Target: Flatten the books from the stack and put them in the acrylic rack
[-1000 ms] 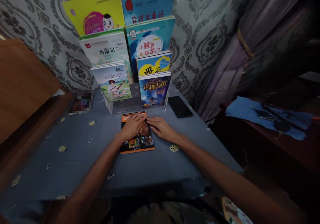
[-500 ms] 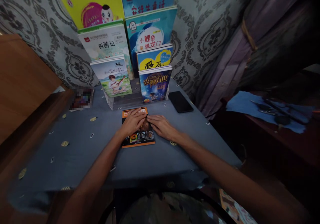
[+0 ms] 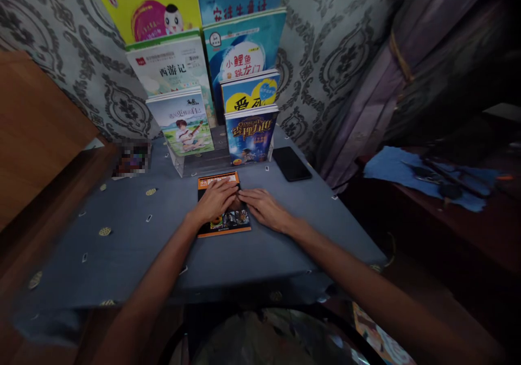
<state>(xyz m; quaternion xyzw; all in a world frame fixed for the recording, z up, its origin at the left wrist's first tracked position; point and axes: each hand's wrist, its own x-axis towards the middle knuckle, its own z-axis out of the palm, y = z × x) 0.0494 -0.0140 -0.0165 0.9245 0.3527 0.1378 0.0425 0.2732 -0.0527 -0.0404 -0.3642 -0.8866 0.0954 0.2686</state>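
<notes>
An orange-edged book [image 3: 224, 224] with food pictures on its cover lies flat on the grey tablecloth [image 3: 134, 245], just in front of a book stand. My left hand [image 3: 214, 202] rests flat on the book's cover, fingers stretched out. My right hand [image 3: 264, 209] lies flat beside it at the book's right edge, fingertips touching the cover and meeting the left hand's fingertips. Neither hand holds anything.
A clear tiered stand [image 3: 191, 165] at the table's back holds several upright children's books [image 3: 250, 140]. A black phone [image 3: 292, 164] lies to its right. A wooden board [image 3: 36, 132] stands at left. Purple curtains [image 3: 366, 99] and a side table with blue cloth [image 3: 411, 172] are at right.
The view has shifted slightly; the hands and book sit a little higher in the picture. Both hands stay flat on the book in the same pose.
</notes>
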